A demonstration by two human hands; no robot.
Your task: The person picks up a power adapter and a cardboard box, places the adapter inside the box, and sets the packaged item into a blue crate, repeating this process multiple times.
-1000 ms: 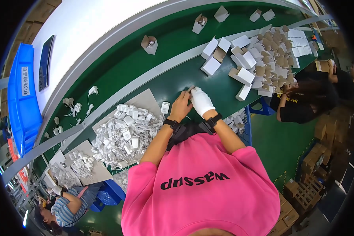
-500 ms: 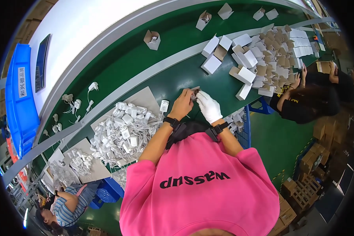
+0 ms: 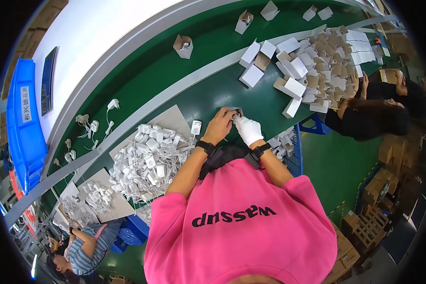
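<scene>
Over the green table, both hands meet at a small open carton, mostly covered by the fingers. My bare left hand is closed round its left side. My right hand, in a white glove, has its fingers bunched at the carton's opening; what they pinch is hidden. A white charger plug lies just left of my left hand. Beside it, a large heap of white chargers with cables covers a grey board.
Several open white boxes stand beyond my right hand, with a dense group farther right. A co-worker reaches toward that group. More boxes sit on the far green strip behind a rail. A blue crate is near my right forearm.
My right glove has shifted slightly left and down, its fingers closer to the carton's opening. The carton has turned a little, and the co-worker at right has moved a hand.
</scene>
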